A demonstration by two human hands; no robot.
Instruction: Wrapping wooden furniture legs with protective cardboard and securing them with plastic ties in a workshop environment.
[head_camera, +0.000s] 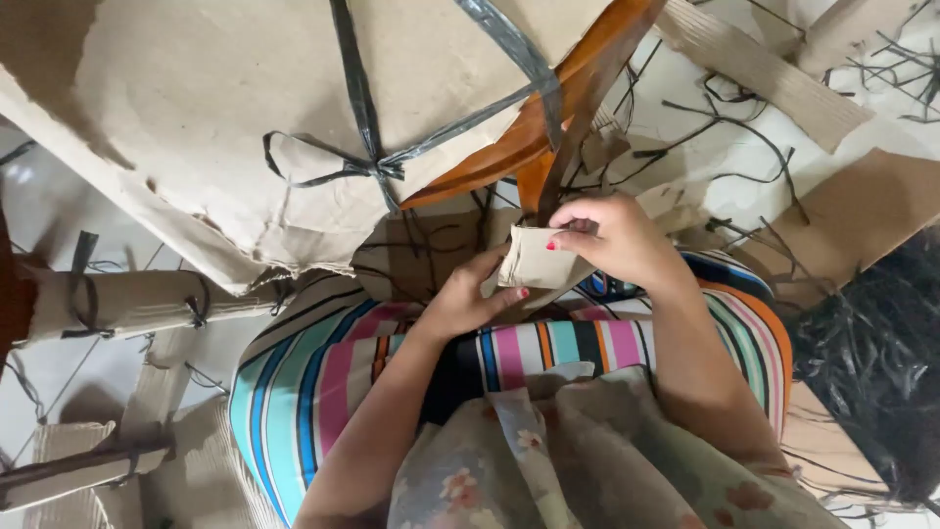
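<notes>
Both hands pinch cardboard wrap (534,263) on orange chair leg (578,83): left hand (460,302) steadies at 7 o'clock, right hand (612,235) fingers closed, peeling from 2 o'clock

The large sheet of brown corrugated cardboard (196,108) tied with black plastic strapping (367,162) runs out of the picture at the top and left, so its full shape cannot be told. It covers most of the polished orange-brown wooden piece (548,118), whose upper end is also cut off by the top edge. The small folded piece of tan cardboard (537,263) is partly hidden under the right hand (612,240), and the left hand (465,299) covers its lower corner; whether the dark strap (560,167) is pinched by the fingers cannot be told. The heap of black strapping scraps (871,362) at the right is cut off by the edge.
</notes>
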